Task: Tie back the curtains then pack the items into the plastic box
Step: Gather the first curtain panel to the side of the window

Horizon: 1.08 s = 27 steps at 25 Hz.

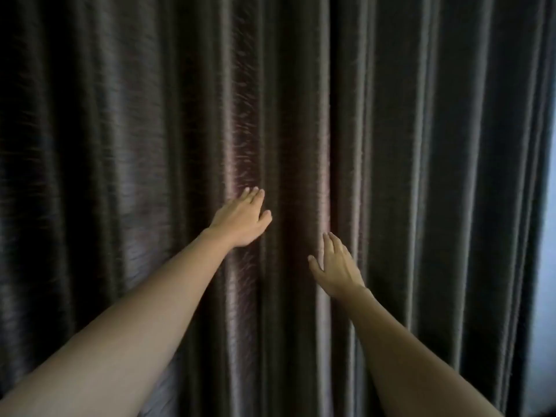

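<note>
1. The dark brown, glossy fabric curtains [150,145] hang drawn shut and fill nearly the whole view; their long axis runs straight up and down; top edge and hem both lie outside the frame.
2. The cloth falls in deep vertical folds set side by side; the ridges catch a pale sheen and the hollows are near black; a fine streaked weave shows on the lit ridges; one fold just left of the middle glows reddish-brown.
3. A narrow dark vertical line [330,115] runs down the cloth just right of the middle; it looks like the edge where two panels meet, though whether they overlap cannot be told.
4. The left hand [240,219] reaches to the reddish fold, back towards the camera; its fingers are straight and close together, pointing up and to the right; it grips nothing; whether it touches the cloth cannot be told.
5. The right hand [335,266] sits lower, just beside the dark line; its fingers are straight and slightly spread, pointing up, thumb out to the left; it holds nothing.
6. The two hands are near each other but apart, with a few folds between them.
7. A pale blue-white strip of light [548,266] shows past the curtains' right edge.
</note>
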Each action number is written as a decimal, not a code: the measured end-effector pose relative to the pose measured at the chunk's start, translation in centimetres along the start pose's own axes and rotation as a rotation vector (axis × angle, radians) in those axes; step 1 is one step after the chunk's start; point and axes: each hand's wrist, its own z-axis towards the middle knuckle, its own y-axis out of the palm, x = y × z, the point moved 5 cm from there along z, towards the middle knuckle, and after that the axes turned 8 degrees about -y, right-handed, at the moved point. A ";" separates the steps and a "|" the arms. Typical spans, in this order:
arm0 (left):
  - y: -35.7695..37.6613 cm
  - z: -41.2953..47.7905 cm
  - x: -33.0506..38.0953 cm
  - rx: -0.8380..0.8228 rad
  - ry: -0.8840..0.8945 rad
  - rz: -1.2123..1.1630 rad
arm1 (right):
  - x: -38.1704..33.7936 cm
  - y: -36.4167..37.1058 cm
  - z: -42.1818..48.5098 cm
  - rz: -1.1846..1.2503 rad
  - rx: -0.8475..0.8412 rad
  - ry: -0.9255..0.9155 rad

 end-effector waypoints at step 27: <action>-5.2 15.9 -2.5 0.715 -0.310 0.852 | -6.3 11.0 15.8 0.580 -0.052 -0.324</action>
